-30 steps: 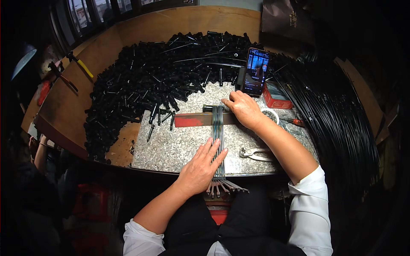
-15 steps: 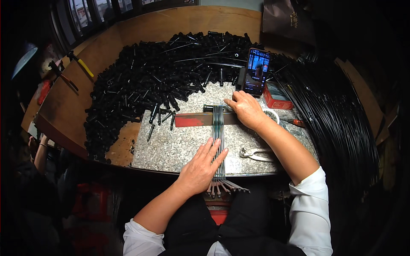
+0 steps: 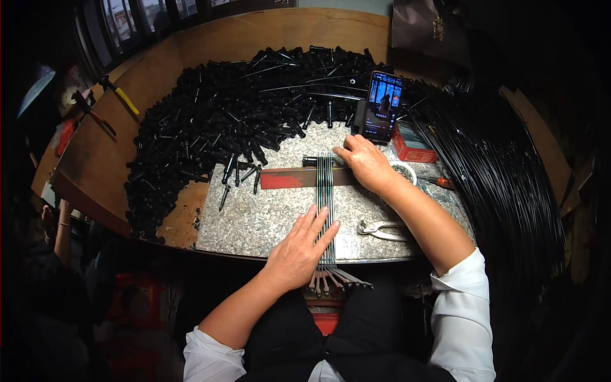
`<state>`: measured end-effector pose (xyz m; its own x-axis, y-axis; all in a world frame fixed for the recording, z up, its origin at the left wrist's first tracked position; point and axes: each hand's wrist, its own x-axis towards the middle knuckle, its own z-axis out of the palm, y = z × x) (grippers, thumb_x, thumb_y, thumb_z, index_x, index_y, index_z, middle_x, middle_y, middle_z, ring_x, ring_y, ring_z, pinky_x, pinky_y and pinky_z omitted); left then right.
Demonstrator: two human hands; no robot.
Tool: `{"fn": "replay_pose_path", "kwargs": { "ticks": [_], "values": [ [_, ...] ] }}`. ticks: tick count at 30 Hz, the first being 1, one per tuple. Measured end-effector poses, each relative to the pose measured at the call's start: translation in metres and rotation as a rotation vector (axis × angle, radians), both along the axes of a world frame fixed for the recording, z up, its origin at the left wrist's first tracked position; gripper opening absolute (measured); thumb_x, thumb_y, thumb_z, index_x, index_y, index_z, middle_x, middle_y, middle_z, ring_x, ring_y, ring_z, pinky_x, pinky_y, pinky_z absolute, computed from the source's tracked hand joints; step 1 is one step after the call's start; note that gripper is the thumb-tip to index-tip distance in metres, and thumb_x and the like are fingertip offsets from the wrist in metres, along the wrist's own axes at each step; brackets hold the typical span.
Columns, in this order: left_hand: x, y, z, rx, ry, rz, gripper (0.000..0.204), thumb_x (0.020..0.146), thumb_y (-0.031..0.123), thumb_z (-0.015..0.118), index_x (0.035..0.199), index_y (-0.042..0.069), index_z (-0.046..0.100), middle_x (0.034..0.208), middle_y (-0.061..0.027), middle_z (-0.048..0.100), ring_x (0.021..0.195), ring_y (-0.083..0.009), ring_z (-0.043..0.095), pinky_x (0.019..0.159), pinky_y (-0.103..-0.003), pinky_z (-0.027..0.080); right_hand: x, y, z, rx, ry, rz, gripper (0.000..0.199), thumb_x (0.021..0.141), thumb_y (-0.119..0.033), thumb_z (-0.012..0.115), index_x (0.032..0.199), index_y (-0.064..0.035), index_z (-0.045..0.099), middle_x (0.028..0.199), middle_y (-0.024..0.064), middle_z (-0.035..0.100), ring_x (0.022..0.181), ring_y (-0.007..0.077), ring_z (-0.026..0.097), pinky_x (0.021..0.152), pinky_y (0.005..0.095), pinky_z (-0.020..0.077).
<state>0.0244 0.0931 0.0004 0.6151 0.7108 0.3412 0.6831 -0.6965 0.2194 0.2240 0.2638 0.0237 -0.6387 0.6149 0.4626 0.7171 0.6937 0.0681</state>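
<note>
A row of thin metal rods (image 3: pixel 326 191) lies side by side, running from the middle of the speckled stone slab (image 3: pixel 254 223) toward me. Their near ends fan out past the slab's edge over my lap. My left hand (image 3: pixel 299 245) rests flat across the rods, fingers stretched out. At the far ends, my right hand (image 3: pixel 366 162) has its fingers pinched together; whatever they hold is too small or hidden to make out. Beneath the rods runs a flat red and dark bar (image 3: pixel 280 179), crosswise. A short black cylinder (image 3: pixel 310 161) lies just beyond it.
Black handle-like parts (image 3: pixel 210 121) are heaped behind and left. A phone (image 3: pixel 382 107) stands by a red box (image 3: pixel 414 146). Pincers (image 3: pixel 382 230) and a white ring-shaped rim (image 3: pixel 410 170) lie right, beside long black rods (image 3: pixel 503 159). Another person's arm (image 3: pixel 62 232) shows far left.
My hands and the rods stay almost where they were. At the far left, the other person's hand has shifted, and the phone's picture is different.
</note>
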Motion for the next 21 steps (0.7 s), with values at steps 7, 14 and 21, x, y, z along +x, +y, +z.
{"fn": "replay_pose_path", "kwargs": {
  "ticks": [7, 14, 21],
  "values": [
    [0.0, 0.0, 0.0, 0.006, 0.002, 0.003, 0.064, 0.074, -0.001, 0.054, 0.136, 0.002, 0.041, 0.139, -0.029, 0.035, 0.132, -0.0438, 0.032, 0.107, -0.05, 0.03, -0.001, -0.001, 0.004, -0.118, 0.07, 0.033, 0.032, 0.076, -0.001, 0.053, 0.107, -0.0056, 0.063, 0.096, 0.0115, 0.055, 0.095, 0.0285, 0.054, 0.085, 0.0372, 0.0462],
    [0.0, 0.0, 0.0, 0.01, 0.014, 0.006, 0.062, 0.075, -0.001, 0.053, 0.136, 0.002, 0.041, 0.139, -0.0292, 0.035, 0.13, -0.0446, 0.034, 0.107, -0.05, 0.031, 0.015, 0.004, 0.008, -0.141, 0.258, 0.134, 0.054, 0.067, 0.017, 0.05, 0.116, -0.0049, 0.06, 0.105, 0.0153, 0.056, 0.099, 0.0316, 0.057, 0.086, 0.0367, 0.0475],
    [0.0, 0.0, -0.001, 0.011, 0.011, 0.003, 0.063, 0.075, -0.001, 0.053, 0.136, 0.002, 0.041, 0.139, -0.0291, 0.035, 0.13, -0.0447, 0.034, 0.107, -0.05, 0.032, 0.1, 0.027, 0.038, 0.104, 0.123, -0.424, 0.021, 0.074, 0.0, 0.057, 0.094, -0.0037, 0.063, 0.091, 0.0154, 0.06, 0.088, 0.035, 0.06, 0.075, 0.0421, 0.0505]
  ]
}}
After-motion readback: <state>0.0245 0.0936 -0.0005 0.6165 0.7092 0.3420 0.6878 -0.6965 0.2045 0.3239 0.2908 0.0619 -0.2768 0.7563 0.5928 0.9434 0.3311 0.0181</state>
